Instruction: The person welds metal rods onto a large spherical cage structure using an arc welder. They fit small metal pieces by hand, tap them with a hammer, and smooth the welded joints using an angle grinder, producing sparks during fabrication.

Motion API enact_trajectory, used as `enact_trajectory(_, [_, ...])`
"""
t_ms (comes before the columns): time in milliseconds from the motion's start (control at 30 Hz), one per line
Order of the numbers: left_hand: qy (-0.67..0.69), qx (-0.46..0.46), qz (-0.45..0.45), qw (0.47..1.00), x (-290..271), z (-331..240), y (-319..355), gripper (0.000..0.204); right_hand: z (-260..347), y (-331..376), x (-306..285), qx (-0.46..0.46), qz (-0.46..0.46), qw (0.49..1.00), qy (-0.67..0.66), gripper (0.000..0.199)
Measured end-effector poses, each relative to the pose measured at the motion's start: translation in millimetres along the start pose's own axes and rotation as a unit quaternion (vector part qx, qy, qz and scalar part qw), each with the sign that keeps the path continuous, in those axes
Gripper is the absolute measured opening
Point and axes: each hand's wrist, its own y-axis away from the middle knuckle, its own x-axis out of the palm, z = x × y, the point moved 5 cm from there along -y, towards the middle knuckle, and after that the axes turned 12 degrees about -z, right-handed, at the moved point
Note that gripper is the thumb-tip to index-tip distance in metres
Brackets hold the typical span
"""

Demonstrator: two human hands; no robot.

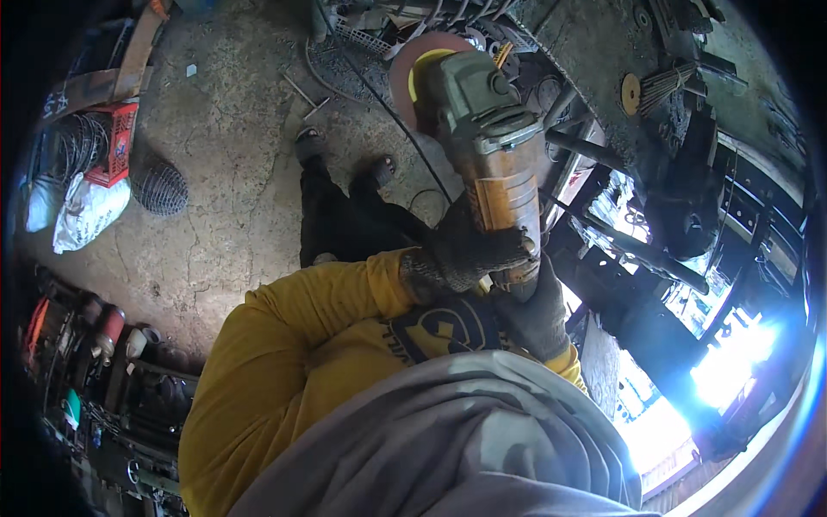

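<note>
Both of my gloved hands are on a large orange and grey angle grinder [504, 185], held up close to my chest with its head away from me. My left hand [461, 250], in a dark knit glove, wraps around the side of the body, with fingertips showing on top. Lower down, my right hand [536, 317] closes around the narrow rear end; part of its fingers is hidden. A reddish-brown disc [403, 82] with a yellow centre sits on the grinder's head. Whether the disc is spinning I cannot tell.
A dark cord [379, 99] runs past the grinder's left side. On the floor lie a T-shaped metal rod [306, 96] and a round wire basket [161, 189]. At left are a red crate [122, 145] and a white sack [90, 213]. A metal table [594, 52] holds rods at right.
</note>
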Motion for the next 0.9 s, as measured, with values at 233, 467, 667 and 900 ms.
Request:
enact_trajectory(233, [-0.013,0.018,-0.003,1.000,3,13,-12,0.063,-1,-9,-7,-0.004,-0.008,1.000,0.001,0.076])
enact_trajectory(467, [-0.017,0.018,-0.008,1.000,5,9,-14,0.063,-8,-16,-8,-0.037,-0.028,0.999,0.018,0.075])
enact_trajectory(667, [-0.015,0.022,-0.010,1.000,7,10,-15,0.064,-9,-18,-11,-0.037,-0.025,0.999,0.029,0.075])
enact_trajectory(900, [-0.004,0.031,-0.018,0.999,6,5,-13,0.064,-11,-20,-9,-0.052,-0.035,0.998,0.019,0.073])
